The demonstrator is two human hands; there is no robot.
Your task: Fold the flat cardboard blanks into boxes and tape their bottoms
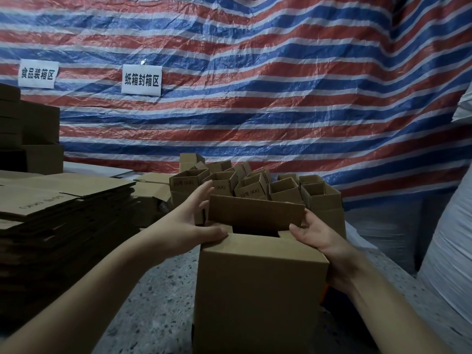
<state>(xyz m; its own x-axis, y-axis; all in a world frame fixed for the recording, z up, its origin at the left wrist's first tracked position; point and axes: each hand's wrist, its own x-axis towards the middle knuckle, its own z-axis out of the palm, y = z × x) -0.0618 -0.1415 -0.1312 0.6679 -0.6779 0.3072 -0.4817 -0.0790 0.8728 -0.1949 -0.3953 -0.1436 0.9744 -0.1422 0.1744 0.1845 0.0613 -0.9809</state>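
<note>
I find one brown corrugated cardboard box (258, 284) standing on the speckled grey worktop (158, 297) directly in front of me, squared up into shape. Its near flap is folded flat; the far brown flap (255, 213) stands raised, leaving a dark gap, so this end is not closed. My left hand (189, 223) rests on the box's left top edge, thumb lying along the folded flap, fingers reaching loosely spread toward the raised flap. My right hand (316, 238) holds the right upper corner, thumb on top; the other fingers lie behind the flap and I cannot tell how they sit. No tape shows on this box, and I see no dispenser.

Behind it stands a cluster of small open brown boxes (250, 186), apparently finished. To the left, a tall stack of flat brown cardboard blanks (63, 200) remains unfolded. In my judgement, much work is left.
</note>
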